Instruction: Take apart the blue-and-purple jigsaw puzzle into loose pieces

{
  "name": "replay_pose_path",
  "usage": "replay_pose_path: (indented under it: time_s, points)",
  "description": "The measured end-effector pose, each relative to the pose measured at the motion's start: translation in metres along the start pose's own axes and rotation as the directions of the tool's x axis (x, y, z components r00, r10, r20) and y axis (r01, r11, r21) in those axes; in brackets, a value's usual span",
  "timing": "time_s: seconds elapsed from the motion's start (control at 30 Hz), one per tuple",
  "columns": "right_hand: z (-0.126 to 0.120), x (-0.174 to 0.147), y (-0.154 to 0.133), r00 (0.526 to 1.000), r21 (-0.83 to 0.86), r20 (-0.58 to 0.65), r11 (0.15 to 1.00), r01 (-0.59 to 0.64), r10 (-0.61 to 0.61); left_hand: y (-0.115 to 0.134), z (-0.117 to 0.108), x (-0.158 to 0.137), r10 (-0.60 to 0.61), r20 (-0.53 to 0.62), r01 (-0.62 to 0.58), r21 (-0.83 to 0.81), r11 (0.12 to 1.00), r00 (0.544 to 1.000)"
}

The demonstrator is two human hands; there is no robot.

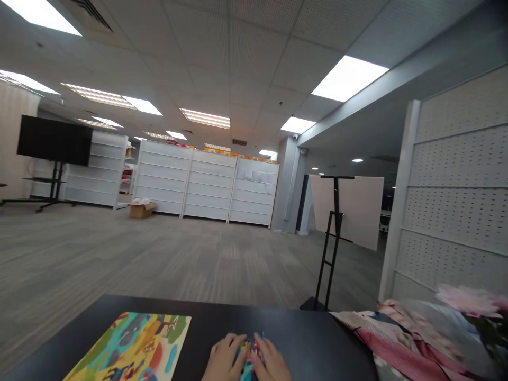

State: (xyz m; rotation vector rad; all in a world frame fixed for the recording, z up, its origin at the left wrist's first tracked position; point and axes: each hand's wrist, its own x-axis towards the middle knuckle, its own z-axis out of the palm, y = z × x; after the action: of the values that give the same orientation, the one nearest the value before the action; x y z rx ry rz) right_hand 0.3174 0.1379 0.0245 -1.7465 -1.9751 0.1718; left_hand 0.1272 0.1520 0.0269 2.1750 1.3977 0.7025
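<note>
At the bottom middle of the view, my left hand (224,357) and my right hand (273,361) are side by side on the black table. Their fingers curve inward around a small heap of multicoloured pieces (248,351), which shows between them. Orange, purple, teal and blue parts stand out, but the exact kind of piece is too small to make out. A flat board (174,330) with a bright cartoon animal picture lies left of my hands, apart from them.
The black table (309,338) spans the bottom. Folded or heaped cloths (413,344) lie at its right, beside pink flowers (472,300). Beyond stand an easel with a white board (361,211), a pegboard panel (456,211), white shelves (210,185), a cardboard box (141,210) and a screen (55,138).
</note>
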Motion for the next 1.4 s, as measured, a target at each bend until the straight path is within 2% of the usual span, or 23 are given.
replay_pose_path:
  time_s: [0.13, 0.2, 0.27, 0.43, 0.67, 0.8, 0.97, 1.13, 1.4]
  points:
    - [-0.027, 0.036, 0.000, 0.978, -0.016, 0.185, 0.996, -0.091, 0.092, 0.008, -0.008, -0.009, 0.011, -0.074, -0.014, -0.040, 0.999, 0.997]
    - [-0.029, 0.045, -0.005, 0.963, -0.040, 0.247, 0.994, -0.106, 0.112, 0.014, -0.011, -0.012, 0.019, -0.094, -0.024, -0.048, 0.999, 0.995]
    - [-0.023, 0.047, -0.014, 0.961, -0.048, 0.255, 0.994, -0.096, 0.105, 0.018, -0.012, -0.014, 0.035, -0.107, -0.039, -0.040, 0.998, 0.994]
    - [-0.009, 0.034, -0.039, 0.965, -0.113, 0.205, 0.983, -0.146, 0.166, 0.021, -0.009, -0.018, 0.038, -0.156, -0.042, -0.024, 0.999, 0.987]
    - [-0.014, 0.022, -0.052, 0.967, -0.138, 0.142, 0.972, -0.191, 0.210, 0.024, -0.012, -0.026, 0.114, -0.224, -0.137, -0.092, 0.986, 0.968]
    - [-0.011, 0.019, -0.055, 0.974, -0.110, 0.114, 0.977, -0.184, 0.196, 0.025, -0.014, -0.029, 0.150, -0.277, -0.197, -0.148, 0.969, 0.949]
    - [-0.014, 0.017, -0.061, 0.989, -0.107, 0.077, 0.988, -0.114, 0.123, 0.022, -0.015, -0.029, 0.182, -0.304, -0.252, -0.211, 0.944, 0.935]
    - [-0.021, 0.020, -0.057, 0.991, -0.146, 0.070, 0.984, -0.105, 0.116, 0.014, -0.017, -0.026, 0.176, -0.262, -0.241, -0.242, 0.940, 0.949]
    - [-0.047, 0.030, -0.030, 0.966, -0.145, 0.037, 0.958, -0.249, 0.257, 0.013, -0.030, -0.025, 0.108, -0.222, -0.152, -0.190, 0.970, 0.969]
